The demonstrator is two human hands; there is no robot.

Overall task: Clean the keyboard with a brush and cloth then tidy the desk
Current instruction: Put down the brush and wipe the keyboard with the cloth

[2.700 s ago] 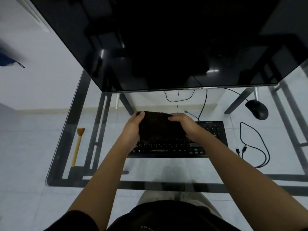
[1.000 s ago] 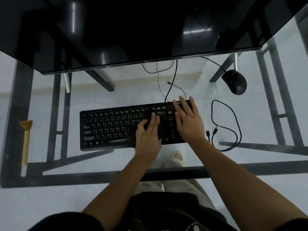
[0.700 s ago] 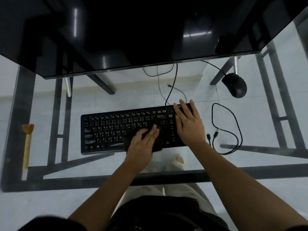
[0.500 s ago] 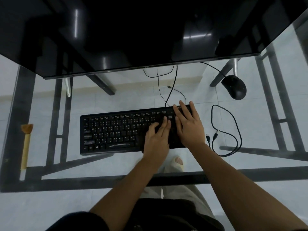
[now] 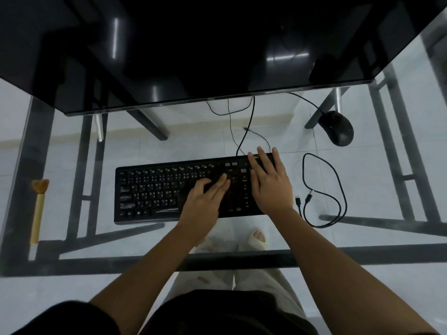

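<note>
A black keyboard (image 5: 150, 189) lies on the glass desk (image 5: 362, 238) in front of me. My left hand (image 5: 205, 201) presses flat, fingers straight, on a dark cloth (image 5: 232, 197) over the keys right of centre; the cloth barely stands out from the keyboard. On the keyboard's right end my right hand (image 5: 268, 187) rests flat with its fingers spread. A brush (image 5: 38, 209) with a wooden handle and tan bristles lies at the desk's far left, away from both hands.
A large black monitor (image 5: 193, 44) overhangs the back of the desk. A black mouse (image 5: 337, 128) sits at the back right. A looped black cable (image 5: 324, 189) lies just right of the keyboard. My knees and feet show through the glass.
Both hands first held the cloth above the keyboard. Since then the left hand has rubbed it back and forth over the keys, now a little further left. The right hand has stayed put.
</note>
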